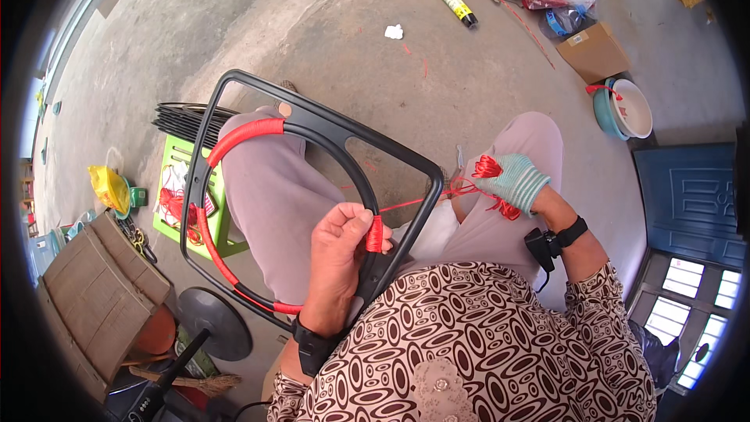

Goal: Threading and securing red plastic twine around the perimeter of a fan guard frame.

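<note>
A black metal frame with a round inner ring rests tilted across my lap, mostly over the left thigh. Red wrapping covers several stretches of the ring. My left hand is bare and closed on the ring's near right side, with thumb and fingers at a short red-wrapped section. From there a red strand runs right beneath the outer bar to my right hand. That hand wears a striped knit glove and is closed around a bundle of red cord, whose loops stick out on both sides.
Left of my knee stands a lime-green stool holding red cord, beside stacked black frames. A round black base with a pole is at lower left. A yellow-black can, a cardboard box and basins lie farther off.
</note>
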The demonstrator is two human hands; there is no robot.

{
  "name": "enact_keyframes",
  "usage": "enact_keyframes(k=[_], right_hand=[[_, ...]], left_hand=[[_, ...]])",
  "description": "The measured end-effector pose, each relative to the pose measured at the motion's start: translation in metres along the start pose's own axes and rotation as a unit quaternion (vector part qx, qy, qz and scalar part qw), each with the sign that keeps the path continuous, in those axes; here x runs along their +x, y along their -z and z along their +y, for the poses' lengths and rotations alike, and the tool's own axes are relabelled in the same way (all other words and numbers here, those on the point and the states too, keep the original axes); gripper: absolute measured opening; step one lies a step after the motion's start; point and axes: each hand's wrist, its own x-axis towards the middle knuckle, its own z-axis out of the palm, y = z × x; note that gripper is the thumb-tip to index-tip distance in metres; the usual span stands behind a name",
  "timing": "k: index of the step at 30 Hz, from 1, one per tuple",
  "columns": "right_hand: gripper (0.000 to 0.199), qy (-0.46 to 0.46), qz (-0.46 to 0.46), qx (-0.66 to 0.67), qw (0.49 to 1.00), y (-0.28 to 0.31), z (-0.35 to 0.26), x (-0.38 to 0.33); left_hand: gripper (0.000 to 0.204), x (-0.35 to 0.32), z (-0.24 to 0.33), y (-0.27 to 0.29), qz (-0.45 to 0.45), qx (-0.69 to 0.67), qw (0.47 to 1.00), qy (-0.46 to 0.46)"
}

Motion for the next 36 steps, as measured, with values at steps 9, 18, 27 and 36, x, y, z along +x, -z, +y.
enact_keyframes(k=[9,18,27,36], right_hand=[[0.036,0.011,-0.046,0.489,0.871,-0.013,-0.029,0.006],[0.042,0.181,-0.223,0.543,0.789,-0.031,-0.114,0.037],[0.033,0.103,-0.296,0.591,0.743,-0.063,-0.121,0.055],[0.021,0.039,0.021,0.892,0.450,-0.016,-0.045,0.080]], left_hand=[[0.011,0.001,-0.005,0.004,-0.035,0.062,0.996,-0.058],[0.013,-0.004,-0.006,0.001,-0.064,0.049,0.995,-0.066],[0.031,0.003,-0.008,-0.001,-0.014,0.047,0.998,-0.043],[0.030,0.003,-0.010,0.012,-0.050,-0.013,0.998,0.045]])
